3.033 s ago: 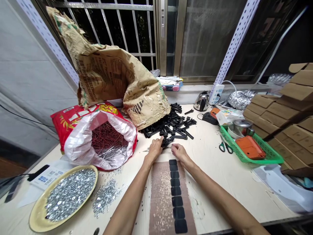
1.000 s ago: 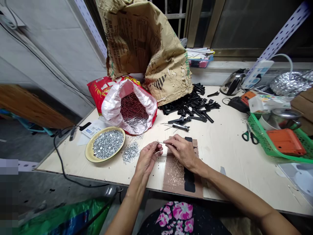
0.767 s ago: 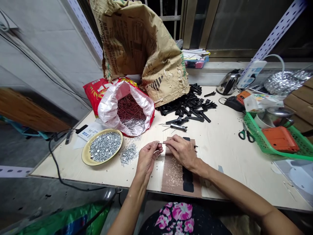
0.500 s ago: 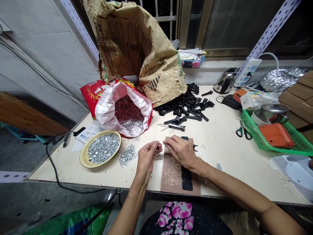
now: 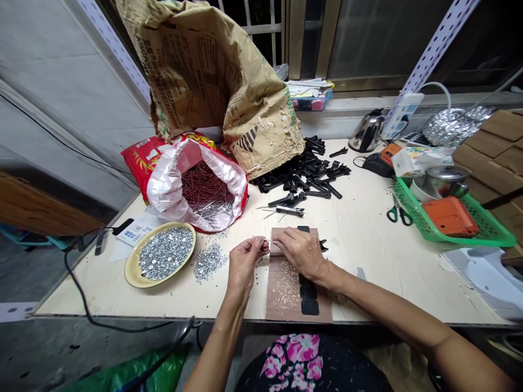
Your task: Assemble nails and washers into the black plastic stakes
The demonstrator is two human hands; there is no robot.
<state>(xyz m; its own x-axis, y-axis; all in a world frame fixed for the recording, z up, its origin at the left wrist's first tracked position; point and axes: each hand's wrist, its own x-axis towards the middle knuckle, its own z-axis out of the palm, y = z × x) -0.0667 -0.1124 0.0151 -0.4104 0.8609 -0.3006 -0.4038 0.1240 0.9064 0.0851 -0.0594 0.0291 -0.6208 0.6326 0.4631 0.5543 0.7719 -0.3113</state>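
Fingers of left hand (image 5: 244, 260) pinch metal pin (image 5: 268, 240) | right hand (image 5: 303, 255) grips black forked part (image 5: 323, 246) over far end of brown board (image 5: 281, 309), at front edge of table (image 5: 351, 218) | hands drawn in from black pile (image 5: 301, 176) — pair likely being worked together

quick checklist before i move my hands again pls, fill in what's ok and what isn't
1. Left hand pinching the thin metal pin: ok, at the fingertips.
2. Right hand closed on the black part: ok, its forked end sticks out past the hand.
3. Pin fully seated in the black part: cannot tell, the right hand hides that.
4. All small washers kept in the dish: not ok, a heap lies loose beside it.
5. Scissors away from both hands: ok, they lie near the green basket.
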